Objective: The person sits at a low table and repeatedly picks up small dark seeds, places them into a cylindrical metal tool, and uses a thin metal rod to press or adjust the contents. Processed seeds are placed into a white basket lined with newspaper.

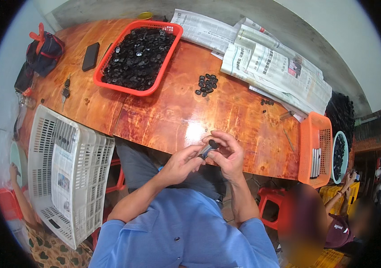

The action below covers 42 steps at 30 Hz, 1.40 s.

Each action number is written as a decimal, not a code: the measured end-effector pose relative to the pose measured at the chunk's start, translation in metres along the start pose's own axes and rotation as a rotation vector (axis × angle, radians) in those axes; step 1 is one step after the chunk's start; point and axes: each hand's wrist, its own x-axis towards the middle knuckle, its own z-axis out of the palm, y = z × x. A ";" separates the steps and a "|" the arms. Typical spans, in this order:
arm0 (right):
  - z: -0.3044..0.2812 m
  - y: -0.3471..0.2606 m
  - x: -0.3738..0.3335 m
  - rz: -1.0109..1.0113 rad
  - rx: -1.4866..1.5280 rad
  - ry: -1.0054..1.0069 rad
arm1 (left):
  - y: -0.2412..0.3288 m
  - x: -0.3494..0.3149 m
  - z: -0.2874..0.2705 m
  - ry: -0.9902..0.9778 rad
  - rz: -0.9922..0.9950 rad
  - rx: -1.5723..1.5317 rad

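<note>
Just off the table's near edge, both my hands are closed on a short silver-grey tube with black ends (205,152). My left hand (180,164) grips its lower left end with thumb and fingers. My right hand (231,160) pinches it near the upper black end, the fingers curled around behind. Part of the tube is hidden by my fingers. Farther up the table lies a small cluster of black oval plastic pieces (206,84). Beyond it to the left, a red plastic basket (142,93) is heaped with similar black pieces.
Newspapers (262,67) cover the back right. An orange basket (305,154) with several silver tubes and a pale green bowl (336,178) of black parts stand right. A white crate (94,178) is at left. Keys (66,92) and a black case (90,56) lie back left. People sit on both sides.
</note>
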 end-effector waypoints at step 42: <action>-0.069 0.027 0.030 -0.336 -1.089 0.144 | -0.007 0.095 -0.025 0.107 0.638 1.361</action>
